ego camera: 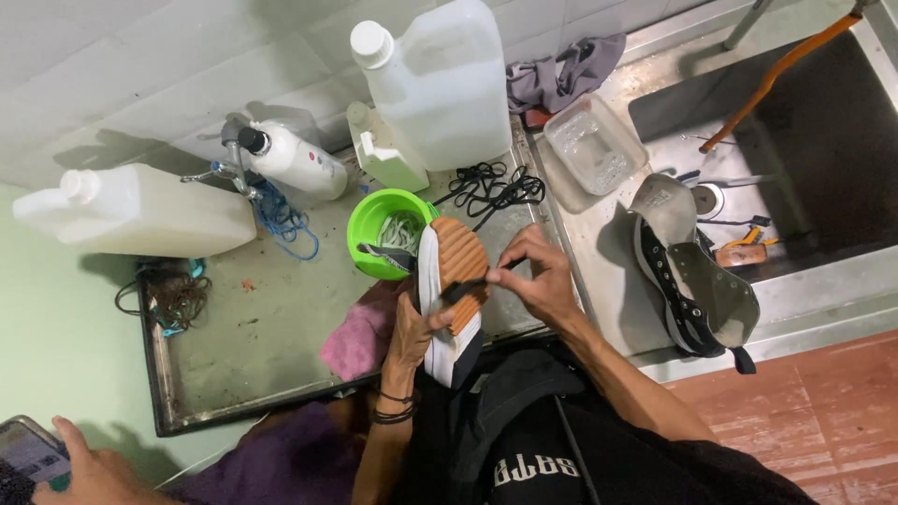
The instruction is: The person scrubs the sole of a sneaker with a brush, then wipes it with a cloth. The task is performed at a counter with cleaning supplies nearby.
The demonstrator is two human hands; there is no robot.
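The person is holding a shoe (pixel 452 299) up over the edge of the tabletop (pixel 271 318), with its orange ribbed sole facing up at the camera. The left hand (pixel 412 327) is wrapping around the side of the shoe from below, and its grip is closing tight on the shoe. The right hand (pixel 538 276) is pinching a thin dark tool (pixel 468 285), maybe a small brush, and its grip is closing narrow on it. The tip of the tool is touching the orange sole near the middle.

Just behind the shoe, a green bowl (pixel 374 220) is sitting on the tabletop with something white and a dark thing inside it. A pink cloth (pixel 360 337) is lying just beside the left hand. Black laces (pixel 491 187) are lying in a loose pile near the bowl.

Along the wall, a big white jug (pixel 440 79) is standing, and another white jug (pixel 140 210) is lying on its side to the left. A white bottle with a dark cap (pixel 295 159) is lying between them, next to a smaller pale bottle (pixel 383 154). A blue cord (pixel 281 220) is curling beside the bottle.

To the right, a second shoe (pixel 697 281), dark and grey, is lying open on the metal sink (pixel 823 281) edge. A clear plastic tub (pixel 594 145) is sitting near a grey rag (pixel 566 70). An orange hose (pixel 776 70) is hanging into the sink.

In the bottom left corner, another person's hand (pixel 89 468) is holding a phone (pixel 28 449).
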